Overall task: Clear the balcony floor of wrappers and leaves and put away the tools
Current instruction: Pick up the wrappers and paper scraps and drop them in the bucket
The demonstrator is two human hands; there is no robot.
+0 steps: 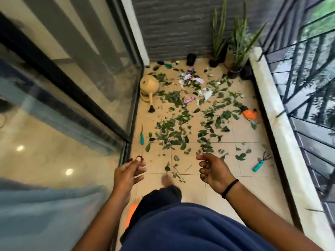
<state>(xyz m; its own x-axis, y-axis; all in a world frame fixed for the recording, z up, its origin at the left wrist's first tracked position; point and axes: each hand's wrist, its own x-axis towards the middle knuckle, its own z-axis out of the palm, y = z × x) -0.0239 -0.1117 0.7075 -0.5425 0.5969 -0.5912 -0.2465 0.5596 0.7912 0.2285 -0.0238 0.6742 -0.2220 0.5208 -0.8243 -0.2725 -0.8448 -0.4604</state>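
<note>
The left hand [129, 172] hangs at 7 o'clock, fingers loosely curled, holding nothing. The right hand [213, 172] at 5 o'clock does likewise, touching nothing. Leaves [174, 131] and wrappers [189, 100] litter the balcony floor [192, 185] toward 12 o'clock.

Home balcony: railing [308, 105], sliding glass door [72, 78], potted plants [237, 42].

no readable text, labels or numbers anywhere
</note>
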